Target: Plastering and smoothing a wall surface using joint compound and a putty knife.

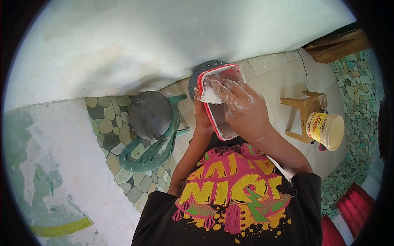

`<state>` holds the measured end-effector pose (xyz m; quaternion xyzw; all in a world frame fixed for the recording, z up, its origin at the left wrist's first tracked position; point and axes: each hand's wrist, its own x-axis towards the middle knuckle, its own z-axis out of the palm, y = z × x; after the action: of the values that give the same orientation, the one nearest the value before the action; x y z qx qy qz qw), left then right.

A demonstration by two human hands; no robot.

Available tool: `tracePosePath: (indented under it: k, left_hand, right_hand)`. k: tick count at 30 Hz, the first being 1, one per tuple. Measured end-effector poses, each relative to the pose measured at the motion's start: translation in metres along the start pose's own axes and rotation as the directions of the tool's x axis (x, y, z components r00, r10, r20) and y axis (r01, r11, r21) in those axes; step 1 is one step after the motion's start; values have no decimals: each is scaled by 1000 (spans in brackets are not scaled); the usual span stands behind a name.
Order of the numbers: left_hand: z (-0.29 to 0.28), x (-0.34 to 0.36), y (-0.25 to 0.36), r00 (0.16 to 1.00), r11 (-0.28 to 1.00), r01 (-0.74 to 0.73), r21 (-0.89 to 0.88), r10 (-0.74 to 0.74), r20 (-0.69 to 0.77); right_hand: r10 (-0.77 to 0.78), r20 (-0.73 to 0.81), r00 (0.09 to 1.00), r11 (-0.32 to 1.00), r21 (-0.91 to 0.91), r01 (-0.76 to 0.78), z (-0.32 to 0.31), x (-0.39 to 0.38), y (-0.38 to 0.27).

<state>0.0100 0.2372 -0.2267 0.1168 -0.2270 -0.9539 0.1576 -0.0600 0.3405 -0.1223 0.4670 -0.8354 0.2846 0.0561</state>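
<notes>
A rectangular tray with a red rim (212,119), smeared inside with white paste, is held up in front of my chest. My left hand (202,112) grips it along its left side. Over the tray's open top, my right hand (242,100) is closed on a flat white piece (210,95) coated in paste. That piece could be a putty spreader; its kind is not clear. White paste streaks the fingers and back of my right hand. Part of the tray's inside is hidden beneath that hand.
A green plastic chair (143,158) with a dark round piece (151,115) on it stands left. Behind the tray is a dark grey round object (195,80). At right, a yellow-labelled bucket (326,130) sits by a tan stool (308,108). A pale wall (164,37) rises ahead.
</notes>
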Motion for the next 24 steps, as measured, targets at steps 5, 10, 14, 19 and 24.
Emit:
tracePosePath:
  k: [5,10,14,19,24]
  left_hand:
    - [-20,0,-9,993,993,-18,-116,32,118]
    - [-10,3,5,993,998,-54,11,52,102]
    - [-4,6,8,993,971,-117,207,119,1]
    - [-4,8,11,992,974,-116,194,123,-24]
    - [-5,7,14,989,985,-142,96,136,64]
  right_hand:
    - [79,156,985,993,76,-92,-11,7,3]
    - [118,172,978,959,237,-158,-12,8,11]
    - [149,64,987,964,215,-159,-10,19,6]
    - [95,204,974,941,301,-154,-8,17,6]
    - [140,60,988,928,340,-152,-11,24,4]
